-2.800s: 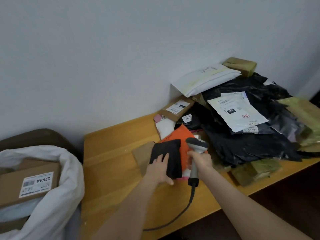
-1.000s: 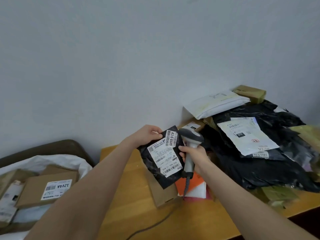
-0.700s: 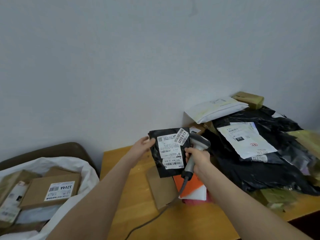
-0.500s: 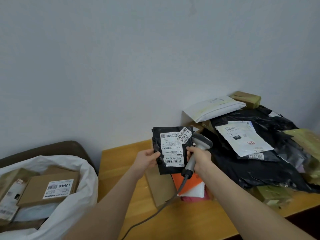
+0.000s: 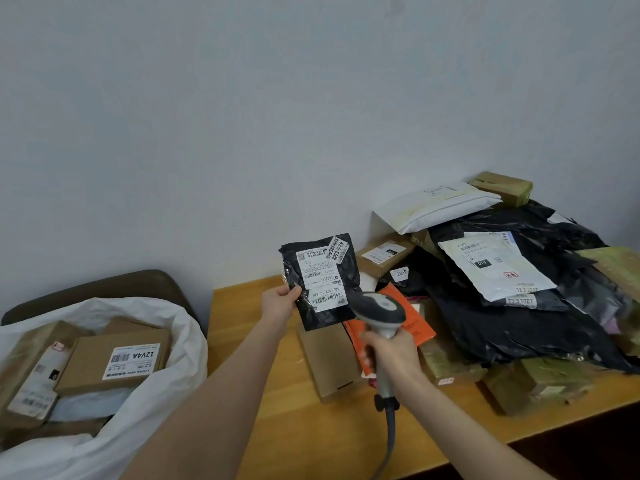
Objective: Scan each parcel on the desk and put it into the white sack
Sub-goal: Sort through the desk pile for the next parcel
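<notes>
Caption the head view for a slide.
Left hand holds a black parcel up to the scanner gripped in the right hand, white sack beside the desk.

Black parcel with white barcoded labels, grey scanner, orange mailer, white sack, tan wooden desk.

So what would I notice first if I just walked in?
Probably the little black parcel held up in the left hand over the desk, with the scanner in the right hand just below it. Then the big heap of parcels on the desk's right, and the white sack of boxes at far left.
</notes>
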A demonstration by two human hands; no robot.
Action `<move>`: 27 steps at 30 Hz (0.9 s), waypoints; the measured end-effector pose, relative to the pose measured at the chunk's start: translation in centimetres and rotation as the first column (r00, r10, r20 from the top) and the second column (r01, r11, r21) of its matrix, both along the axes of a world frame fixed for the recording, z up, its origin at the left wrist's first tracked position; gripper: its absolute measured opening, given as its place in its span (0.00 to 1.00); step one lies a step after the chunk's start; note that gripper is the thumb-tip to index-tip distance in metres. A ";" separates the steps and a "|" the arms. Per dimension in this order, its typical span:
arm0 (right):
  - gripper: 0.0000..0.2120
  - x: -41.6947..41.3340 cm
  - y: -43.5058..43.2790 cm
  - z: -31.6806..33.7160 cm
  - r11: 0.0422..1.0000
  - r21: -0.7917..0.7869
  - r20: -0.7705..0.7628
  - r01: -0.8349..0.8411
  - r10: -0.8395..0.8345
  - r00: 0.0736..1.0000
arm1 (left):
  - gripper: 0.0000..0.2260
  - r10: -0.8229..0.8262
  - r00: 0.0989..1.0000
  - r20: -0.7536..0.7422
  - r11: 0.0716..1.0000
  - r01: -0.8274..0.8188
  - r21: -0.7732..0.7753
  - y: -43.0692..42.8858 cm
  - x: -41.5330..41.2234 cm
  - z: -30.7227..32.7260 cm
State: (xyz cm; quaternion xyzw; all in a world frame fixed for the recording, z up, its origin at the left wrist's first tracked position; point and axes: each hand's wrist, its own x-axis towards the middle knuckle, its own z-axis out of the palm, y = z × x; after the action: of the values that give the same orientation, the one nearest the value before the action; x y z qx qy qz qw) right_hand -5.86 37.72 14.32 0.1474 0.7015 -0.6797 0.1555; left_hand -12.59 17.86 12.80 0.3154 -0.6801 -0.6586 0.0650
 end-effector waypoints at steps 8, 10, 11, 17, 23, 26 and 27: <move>0.10 1.8 -1.1 0.1 0.982 0.152 -0.041 -0.112 0.119 0.992 | 0.06 0.035 0.999 0.007 0.999 -0.035 -0.015 -0.8 -0.3 -1.0; 0.11 1.9 -1.2 0.1 0.980 0.165 -0.045 -0.113 0.122 0.992 | 0.08 0.035 0.999 0.008 0.999 -0.035 -0.021 -1.0 -0.3 -1.1; 0.11 1.9 -1.2 0.1 0.979 0.169 -0.048 -0.111 0.121 0.992 | 0.09 0.036 0.999 0.011 0.999 -0.036 -0.026 -1.1 -0.2 -1.1; 0.10 1.7 -1.4 0.3 0.975 0.187 -0.054 -0.119 0.131 0.990 | 0.13 0.054 0.998 0.024 0.998 -0.053 -0.043 -1.7 -0.4 -1.4; 0.10 1.7 -1.9 0.4 0.973 0.185 -0.050 -0.138 0.149 0.988 | 0.13 0.058 0.998 0.030 0.997 -0.056 -0.054 -2.4 -0.6 -1.6; 0.11 1.6 -2.1 0.5 0.968 0.197 -0.050 -0.153 0.166 0.985 | 0.13 0.072 0.997 0.033 0.996 -0.070 -0.053 -2.9 -0.7 -1.9; 0.11 1.5 -2.2 0.5 0.966 0.203 -0.052 -0.162 0.176 0.983 | 0.12 0.074 0.997 0.030 0.996 -0.073 -0.050 -3.1 -0.7 -1.9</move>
State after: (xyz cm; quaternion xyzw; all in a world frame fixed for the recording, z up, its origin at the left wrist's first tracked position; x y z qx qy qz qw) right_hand -4.32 35.54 14.78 0.0781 0.7805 -0.5956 0.1729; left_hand -13.28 14.79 10.90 0.3488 -0.6849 -0.6339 0.0860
